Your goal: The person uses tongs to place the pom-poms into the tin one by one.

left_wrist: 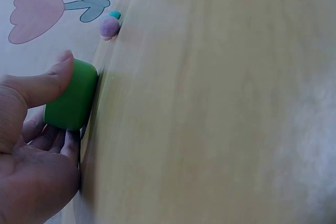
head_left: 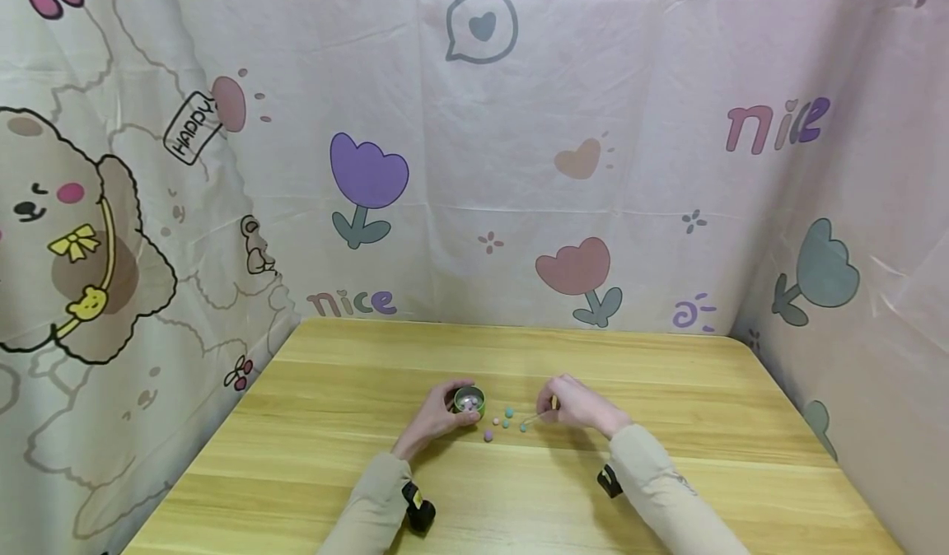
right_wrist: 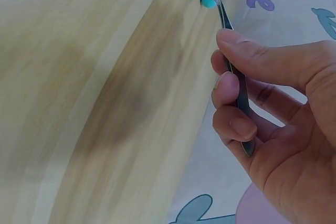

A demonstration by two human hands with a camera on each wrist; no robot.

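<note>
One wooden table (head_left: 519, 506) bears five loose balls (head_left: 509, 412), left grip (head_left: 439, 415) clasping one container (left_wrist: 73, 99), right grip (head_left: 581, 404) pinching tweezers (right_wrist: 242, 95)

Small pastel balls (head_left: 488, 436) lie on the wood-grain table (head_left: 259, 456).

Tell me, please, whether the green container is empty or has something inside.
Not empty: the head view looks into the green container and shows small pale balls inside. How many, I cannot tell.
</note>
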